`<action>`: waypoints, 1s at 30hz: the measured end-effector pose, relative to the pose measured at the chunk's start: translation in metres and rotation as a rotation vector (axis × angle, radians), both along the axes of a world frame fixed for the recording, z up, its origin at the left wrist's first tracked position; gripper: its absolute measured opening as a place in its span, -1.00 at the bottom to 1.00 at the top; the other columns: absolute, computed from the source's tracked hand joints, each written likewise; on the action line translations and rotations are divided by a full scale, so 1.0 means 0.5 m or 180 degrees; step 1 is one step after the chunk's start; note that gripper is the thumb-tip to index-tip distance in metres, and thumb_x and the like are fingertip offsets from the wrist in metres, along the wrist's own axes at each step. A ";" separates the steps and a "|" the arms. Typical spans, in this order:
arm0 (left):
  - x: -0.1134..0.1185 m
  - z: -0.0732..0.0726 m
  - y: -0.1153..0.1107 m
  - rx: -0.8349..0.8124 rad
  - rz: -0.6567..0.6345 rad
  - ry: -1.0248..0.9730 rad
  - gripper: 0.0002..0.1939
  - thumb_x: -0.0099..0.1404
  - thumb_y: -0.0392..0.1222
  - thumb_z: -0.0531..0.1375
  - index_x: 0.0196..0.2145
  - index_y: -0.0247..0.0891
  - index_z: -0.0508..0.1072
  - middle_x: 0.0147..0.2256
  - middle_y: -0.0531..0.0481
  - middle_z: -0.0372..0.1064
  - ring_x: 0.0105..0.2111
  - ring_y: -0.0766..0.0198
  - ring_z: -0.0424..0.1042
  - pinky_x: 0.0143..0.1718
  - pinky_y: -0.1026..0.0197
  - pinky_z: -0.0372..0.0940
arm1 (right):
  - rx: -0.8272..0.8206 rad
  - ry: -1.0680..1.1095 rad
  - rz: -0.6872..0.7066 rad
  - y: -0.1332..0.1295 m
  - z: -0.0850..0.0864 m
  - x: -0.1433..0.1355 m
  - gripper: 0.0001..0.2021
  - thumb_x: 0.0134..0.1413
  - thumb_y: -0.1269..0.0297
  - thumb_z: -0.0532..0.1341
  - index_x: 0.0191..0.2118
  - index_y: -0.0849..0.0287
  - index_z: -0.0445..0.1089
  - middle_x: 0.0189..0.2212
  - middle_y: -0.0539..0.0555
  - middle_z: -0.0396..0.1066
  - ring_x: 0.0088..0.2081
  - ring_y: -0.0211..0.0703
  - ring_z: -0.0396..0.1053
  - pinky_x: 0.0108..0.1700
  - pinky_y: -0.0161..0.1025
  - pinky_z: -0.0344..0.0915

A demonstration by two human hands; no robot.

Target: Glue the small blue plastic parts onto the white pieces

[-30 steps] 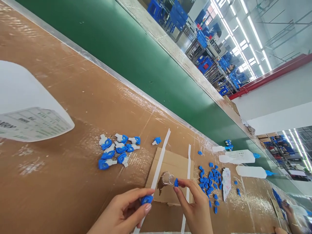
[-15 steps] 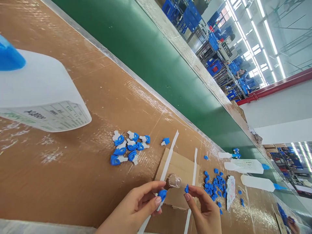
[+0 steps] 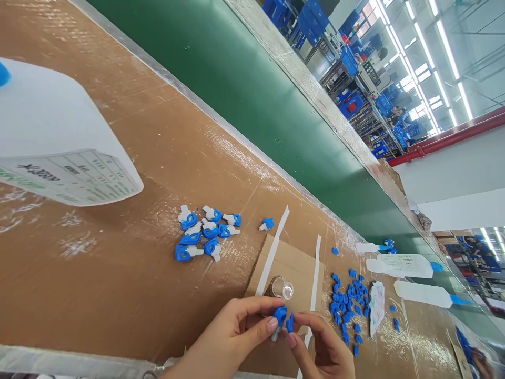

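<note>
My left hand pinches a blue-and-white plastic part, blue end up and white end down. Close beside it, my right hand grips a small blue plastic piece between thumb and forefinger. The two pieces are very near each other; whether they touch I cannot tell. Just beyond my fingers, a small clear cup stands on a cardboard sheet held by white tape strips. On the left lies a group of several blue-and-white parts, with a single one apart from them.
Many loose blue pieces lie to the right, beside a stained white pad. White bottles with blue tips rest farther right. A large white bottle looms at left. A green panel borders the brown table.
My left hand has moved right with the blue-and-white part, and my right hand slightly left with its blue piece. The two pieces are now close together. The view has shifted slightly.
</note>
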State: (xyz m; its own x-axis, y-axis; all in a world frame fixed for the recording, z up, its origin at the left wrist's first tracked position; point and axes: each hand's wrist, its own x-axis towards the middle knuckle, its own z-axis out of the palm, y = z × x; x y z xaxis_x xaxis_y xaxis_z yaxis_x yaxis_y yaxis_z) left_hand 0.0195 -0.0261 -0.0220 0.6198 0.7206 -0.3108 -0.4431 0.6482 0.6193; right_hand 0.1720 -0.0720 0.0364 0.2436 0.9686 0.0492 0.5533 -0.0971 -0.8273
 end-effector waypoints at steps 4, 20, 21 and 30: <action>0.004 -0.006 -0.016 0.0098 -0.0141 0.0118 -0.43 0.15 0.26 0.28 -0.05 -0.18 0.57 -0.23 -0.11 0.59 -0.20 0.08 0.50 -0.10 0.13 0.41 | 0.0019 -0.0376 0.0104 -0.009 -0.016 -0.004 -0.83 0.09 0.08 0.35 -0.33 0.06 0.55 -0.47 0.05 0.51 -0.42 -0.13 0.46 -0.34 -0.29 0.42; -0.002 0.009 0.205 0.4245 -0.0027 0.3773 -0.70 0.31 -0.28 0.02 -0.23 -0.29 0.56 -0.33 -0.17 0.56 -0.28 -0.02 0.47 -0.24 -0.02 0.43 | -0.0169 -0.1637 -0.1023 -0.084 -0.061 0.313 -0.55 -0.02 -0.16 0.21 -0.42 0.17 0.58 -0.46 0.19 0.53 -0.56 -0.06 0.44 -0.49 -0.14 0.44; 0.009 0.003 0.219 0.4273 -0.0057 0.3846 -0.71 0.28 -0.32 0.02 -0.28 -0.31 0.56 -0.31 -0.20 0.54 -0.27 -0.02 0.48 -0.21 -0.04 0.43 | -0.0164 -0.1604 -0.1005 -0.086 -0.066 0.314 -0.57 -0.01 -0.14 0.21 -0.42 0.16 0.58 -0.46 0.19 0.54 -0.56 -0.06 0.44 -0.49 -0.14 0.44; -0.039 0.011 0.209 0.4514 0.0371 0.3878 -0.62 0.39 -0.18 -0.05 0.01 -0.32 0.42 0.04 -0.31 0.36 0.07 -0.07 0.37 0.05 -0.13 0.34 | 0.0090 -0.1632 -0.0794 -0.120 -0.088 0.314 -0.59 0.11 -0.13 0.17 -0.38 0.07 0.59 -0.27 0.19 0.59 -0.22 0.06 0.54 -0.17 -0.07 0.49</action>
State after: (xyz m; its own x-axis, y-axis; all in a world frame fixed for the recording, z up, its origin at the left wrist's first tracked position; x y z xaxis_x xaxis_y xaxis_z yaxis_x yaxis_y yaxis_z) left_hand 0.0001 0.0785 -0.0165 0.4822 0.8221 0.3027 0.6005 -0.5617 0.5691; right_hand 0.3288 -0.1322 -0.0075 0.4028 0.8815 0.2465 0.8479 -0.2580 -0.4631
